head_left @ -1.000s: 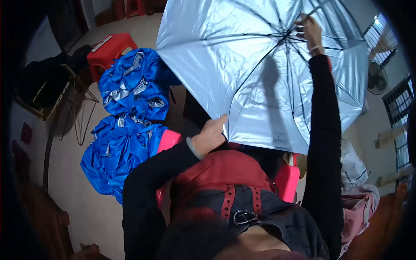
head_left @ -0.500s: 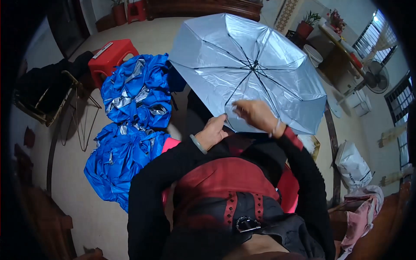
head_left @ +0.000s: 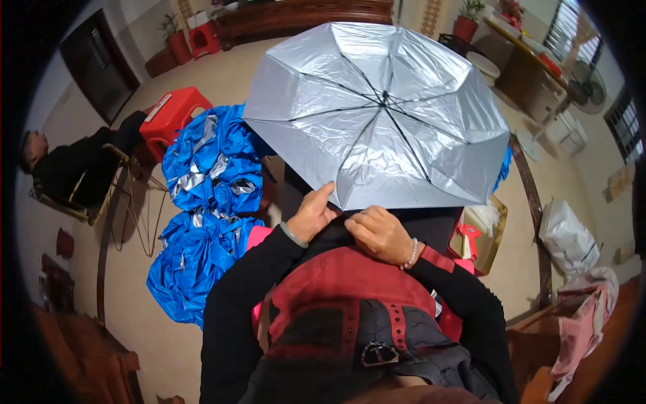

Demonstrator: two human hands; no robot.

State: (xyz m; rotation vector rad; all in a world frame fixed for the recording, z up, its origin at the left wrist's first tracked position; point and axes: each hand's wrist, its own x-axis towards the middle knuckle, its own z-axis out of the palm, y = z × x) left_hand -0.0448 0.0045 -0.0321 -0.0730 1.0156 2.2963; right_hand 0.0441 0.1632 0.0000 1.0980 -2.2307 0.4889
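Observation:
An opened umbrella [head_left: 431, 161] with a silver lining lies in front of me, its dark ribs and central hub showing. My left hand [head_left: 313, 214] pinches the near edge of its cloth at a rib tip, thumb on top of the silver side. Just right of that tip, my right hand [head_left: 381, 234] is closed, knuckles up, close under the umbrella's edge. Whatever its fingers hold, if anything, is too small or hidden to make out.
Blue and silver bundles of umbrella cloth [head_left: 185, 266] are piled at my left, beside a red plastic stool [head_left: 176, 118]. A person [head_left: 74, 161] reclines on a chair at far left. On the right are an open box [head_left: 494, 239] and a white sack [head_left: 568, 239].
My right hand has come down from above the silver cloth to the near edge beside my left hand, which still pinches the edge. The view has shifted slightly.

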